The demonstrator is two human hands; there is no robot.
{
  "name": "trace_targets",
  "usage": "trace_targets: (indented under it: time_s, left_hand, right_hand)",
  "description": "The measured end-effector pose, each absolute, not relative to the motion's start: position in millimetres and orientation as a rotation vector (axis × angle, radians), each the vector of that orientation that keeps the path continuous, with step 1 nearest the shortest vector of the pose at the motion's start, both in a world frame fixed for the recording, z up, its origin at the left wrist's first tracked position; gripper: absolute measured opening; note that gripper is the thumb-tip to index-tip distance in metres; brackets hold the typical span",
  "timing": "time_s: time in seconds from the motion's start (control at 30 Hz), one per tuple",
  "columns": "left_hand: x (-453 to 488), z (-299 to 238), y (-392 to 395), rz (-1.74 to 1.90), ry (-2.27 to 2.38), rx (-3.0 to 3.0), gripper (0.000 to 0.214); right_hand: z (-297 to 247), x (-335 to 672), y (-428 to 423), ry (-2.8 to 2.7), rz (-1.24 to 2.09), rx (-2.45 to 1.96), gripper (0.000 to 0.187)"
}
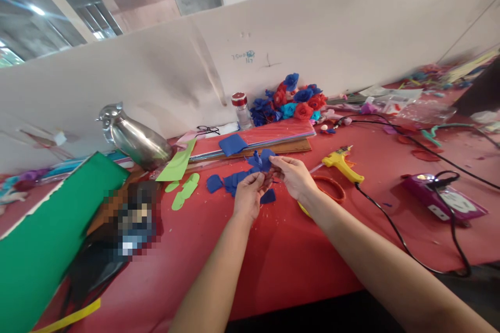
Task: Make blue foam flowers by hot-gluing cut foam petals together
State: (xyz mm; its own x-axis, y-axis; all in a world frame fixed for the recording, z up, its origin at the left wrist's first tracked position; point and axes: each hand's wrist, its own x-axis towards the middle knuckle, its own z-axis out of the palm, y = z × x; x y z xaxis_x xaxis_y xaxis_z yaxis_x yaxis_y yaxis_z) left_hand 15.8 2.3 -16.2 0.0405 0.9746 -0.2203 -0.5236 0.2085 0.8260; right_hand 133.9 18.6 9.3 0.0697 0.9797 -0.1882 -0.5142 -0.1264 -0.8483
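Between my two hands is a blue paper flower [255, 160], partly formed, with petals standing out at its top. My left hand [252, 192] closes its fingers around the lower part, which they hide. With thumb and fingertips my right hand [291, 171] pinches a rounded blue petal [267, 159] at the flower's right side. Loose blue paper petals [234, 182] lie on the red table just beyond and left of my left hand. Light green leaf-shaped cutouts [185, 191] are farther left. A yellow glue gun [344, 165] rests to the right of my right hand.
A steel jug [136, 138], a red-lidded jar [241, 109] and a bunch of red and blue paper flowers [297, 99] stand along the white partition. Black cords run from a purple power box [443, 197] at right. A green board [58, 239] leans at left.
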Motion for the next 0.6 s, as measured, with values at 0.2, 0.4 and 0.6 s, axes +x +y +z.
trace_targets:
  time_s: [0.2, 0.4, 0.6]
  left_hand:
    - [13.8, -16.3, 2.9, 1.269, 0.947, 0.675, 0.031]
    - [15.1, -17.0, 3.3, 1.273, 0.958, 0.663, 0.029]
    - [14.7, -17.9, 4.1, 1.28, 0.973, 0.685, 0.029]
  right_hand:
    - [8.0, 134.1, 18.8, -0.688, 1.402, -0.982, 0.026]
    - [9.3, 132.3, 17.0, -0.678, 1.422, -0.961, 0.026]
    - [10.0, 131.5, 15.8, -0.678, 1.433, -0.946, 0.029]
